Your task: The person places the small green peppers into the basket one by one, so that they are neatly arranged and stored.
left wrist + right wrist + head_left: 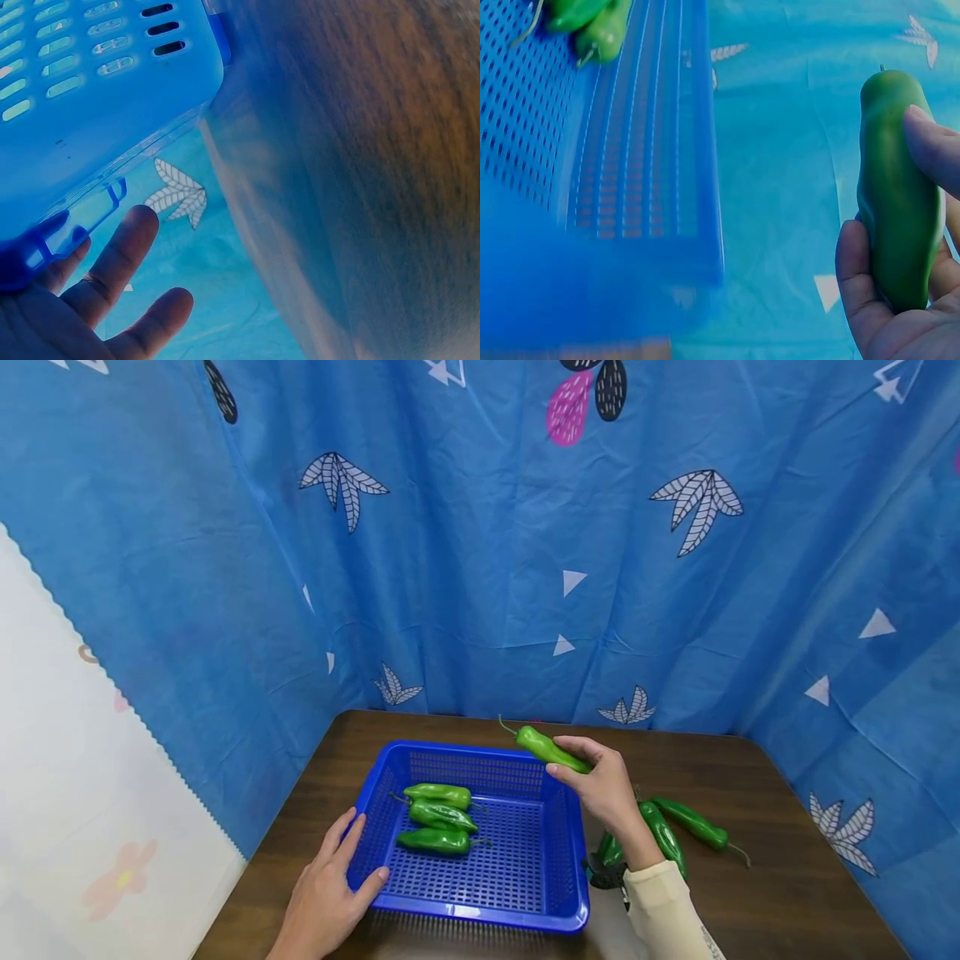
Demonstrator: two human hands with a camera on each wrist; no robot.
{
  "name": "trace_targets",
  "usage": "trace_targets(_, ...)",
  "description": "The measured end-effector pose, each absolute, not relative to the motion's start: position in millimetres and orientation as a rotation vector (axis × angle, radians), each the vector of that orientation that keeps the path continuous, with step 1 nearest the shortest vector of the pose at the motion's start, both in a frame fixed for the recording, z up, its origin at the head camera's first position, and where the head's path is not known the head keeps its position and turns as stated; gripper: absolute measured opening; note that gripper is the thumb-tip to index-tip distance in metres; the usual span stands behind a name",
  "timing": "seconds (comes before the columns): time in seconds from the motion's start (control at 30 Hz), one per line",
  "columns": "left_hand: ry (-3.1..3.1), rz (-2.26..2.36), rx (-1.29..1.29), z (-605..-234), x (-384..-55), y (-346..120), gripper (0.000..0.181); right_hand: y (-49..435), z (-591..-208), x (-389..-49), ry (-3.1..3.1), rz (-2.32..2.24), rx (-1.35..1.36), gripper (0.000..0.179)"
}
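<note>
My right hand [603, 777] grips a long green pepper [551, 748] between thumb and fingers, above the back right of the blue plastic basket [581, 893]. In the right wrist view, the pepper [898, 187] stands upright, with the thumb on one side and fingers on the other. Inside the basket, on its left side, lie three green peppers, the nearest one [433, 841] with its stem to the right. My left hand [330, 885] rests at the basket's front left corner, its fingers spread and straight along the outer wall, as the left wrist view also shows.
More green peppers lie on the table right of the basket, one [693, 821] farther out and others partly hidden by my right forearm. The brown wooden table [810, 893] reaches back to a blue patterned curtain [480, 568]. A white cloth [82, 777] hangs at left.
</note>
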State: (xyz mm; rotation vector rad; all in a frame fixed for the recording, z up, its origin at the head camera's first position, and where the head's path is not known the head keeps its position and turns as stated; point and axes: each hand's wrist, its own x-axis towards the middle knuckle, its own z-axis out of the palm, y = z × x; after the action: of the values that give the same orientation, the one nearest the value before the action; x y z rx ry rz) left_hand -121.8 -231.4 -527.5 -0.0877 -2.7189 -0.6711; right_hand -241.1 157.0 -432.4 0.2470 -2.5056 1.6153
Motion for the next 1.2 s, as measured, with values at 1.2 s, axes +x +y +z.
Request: trace_targets(1.2, -2.692, -0.63, -0.04, -531, -122, -228, 0.08, 29, -469, -274, -2.522, 1.883, 0.419, 0.039)
